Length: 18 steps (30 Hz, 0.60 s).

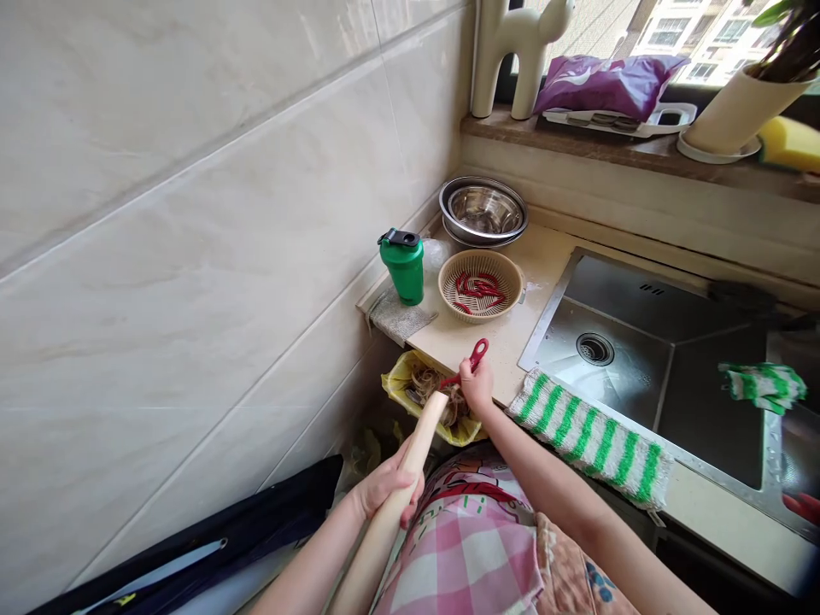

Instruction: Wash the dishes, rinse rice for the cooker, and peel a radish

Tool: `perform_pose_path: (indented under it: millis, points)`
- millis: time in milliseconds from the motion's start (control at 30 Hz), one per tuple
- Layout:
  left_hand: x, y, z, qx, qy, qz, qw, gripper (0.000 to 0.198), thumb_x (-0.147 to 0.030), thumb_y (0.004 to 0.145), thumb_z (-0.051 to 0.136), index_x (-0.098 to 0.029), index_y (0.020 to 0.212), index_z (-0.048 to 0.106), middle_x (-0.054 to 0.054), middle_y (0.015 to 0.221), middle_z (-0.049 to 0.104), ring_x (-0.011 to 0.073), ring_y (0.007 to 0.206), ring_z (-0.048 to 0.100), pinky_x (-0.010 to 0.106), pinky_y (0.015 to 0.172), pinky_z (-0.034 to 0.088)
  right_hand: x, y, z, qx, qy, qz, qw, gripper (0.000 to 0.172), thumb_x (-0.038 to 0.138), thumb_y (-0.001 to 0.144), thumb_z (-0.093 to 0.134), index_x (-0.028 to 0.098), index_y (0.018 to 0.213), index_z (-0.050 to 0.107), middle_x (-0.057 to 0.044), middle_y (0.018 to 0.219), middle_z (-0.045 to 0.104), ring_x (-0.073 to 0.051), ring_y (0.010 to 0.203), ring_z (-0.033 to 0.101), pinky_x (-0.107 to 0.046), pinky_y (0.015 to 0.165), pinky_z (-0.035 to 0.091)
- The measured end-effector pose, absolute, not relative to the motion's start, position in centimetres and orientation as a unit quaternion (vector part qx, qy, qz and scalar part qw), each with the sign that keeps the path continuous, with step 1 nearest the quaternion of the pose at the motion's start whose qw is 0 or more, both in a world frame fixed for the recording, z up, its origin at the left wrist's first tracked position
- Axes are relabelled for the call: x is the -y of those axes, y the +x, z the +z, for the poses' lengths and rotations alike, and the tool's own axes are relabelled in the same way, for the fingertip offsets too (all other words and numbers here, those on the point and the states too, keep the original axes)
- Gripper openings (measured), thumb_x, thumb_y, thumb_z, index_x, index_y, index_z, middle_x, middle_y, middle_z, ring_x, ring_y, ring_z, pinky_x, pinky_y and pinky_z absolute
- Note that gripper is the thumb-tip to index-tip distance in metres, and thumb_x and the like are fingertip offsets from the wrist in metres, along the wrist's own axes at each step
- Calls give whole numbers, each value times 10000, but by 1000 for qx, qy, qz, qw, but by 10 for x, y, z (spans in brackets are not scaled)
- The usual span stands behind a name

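My left hand (388,485) is wrapped around a long, pale peeled root (418,440) that looks like a yam. Its far end points up and away from me, and its lower part runs out of view at the bottom. In my right hand (477,386) is a red peeler (479,348), gripped with its ring-shaped handle end sticking up. The peeler's head is close to the root's tip; whether they touch I cannot tell. Below both hands stands a bin lined with a yellow bag (398,377), holding brownish peelings (430,382).
On the counter are a green shaker cup (405,272), a basket (447,299) of red chillies and nested steel bowls (483,212). A striped towel (593,440) hangs over the edge before the steel sink (608,295). Another person's hand (802,506) shows at right.
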State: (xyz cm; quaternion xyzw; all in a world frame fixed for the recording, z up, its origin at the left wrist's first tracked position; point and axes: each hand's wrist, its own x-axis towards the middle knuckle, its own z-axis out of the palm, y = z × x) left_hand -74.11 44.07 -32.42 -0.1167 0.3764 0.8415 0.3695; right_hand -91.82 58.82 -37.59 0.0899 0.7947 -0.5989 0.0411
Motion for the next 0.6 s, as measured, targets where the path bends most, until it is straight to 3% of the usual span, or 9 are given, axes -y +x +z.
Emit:
perform_pose_path:
  millis: [67,167,267,333,400,467,600]
  points:
    - [-438,-738,-323,-383,-107,838,374,1070,-342,757,682,-293,1489,-97,-16,697,620,142,473,612,241,473,471,-597,-929,-380,-799,106,-591,29,232,448,761,469,233,698,410,29,580,469,-159,537,446,-289,525,354]
    - [-434,-734,-325,-392,-126,836,362,944,-348,808,607,-299,1487,-48,-18,702,618,140,470,614,239,467,463,-602,-929,-381,-794,68,-604,29,270,479,789,489,226,720,427,28,598,480,-157,553,456,-289,544,372]
    - [-431,-734,-330,-411,-137,834,341,815,-318,759,654,-243,1446,223,-2,714,623,144,487,622,226,456,453,-603,-919,-375,-756,17,-652,60,277,480,797,551,215,804,473,18,658,536,-163,594,514,-291,575,423]
    - [-429,-737,-333,-433,-160,832,307,657,-311,702,707,-193,1295,451,3,729,615,142,488,618,226,446,455,-605,-914,-370,-722,26,-686,84,289,475,783,595,214,840,486,16,680,556,-165,600,545,-291,566,446]
    - [-429,-745,-332,-453,-181,832,264,536,-324,658,740,-167,1138,560,15,783,621,135,492,611,239,444,468,-606,-909,-364,-692,64,-712,105,316,489,764,626,217,841,482,16,682,562,-167,585,559,-286,525,451]
    - [-430,-757,-327,-474,-186,825,244,517,-340,645,748,-156,1098,580,30,795,646,131,502,605,251,468,481,-607,-903,-357,-661,104,-732,123,354,518,745,643,222,839,473,10,697,575,-174,574,572,-282,476,447]
    - [-435,-783,-317,-531,-183,776,285,636,-348,659,747,-124,1214,532,45,637,684,139,528,609,252,541,489,-604,-886,-345,-632,108,-754,143,377,531,734,656,222,861,480,-16,754,620,-191,603,608,-295,469,477]
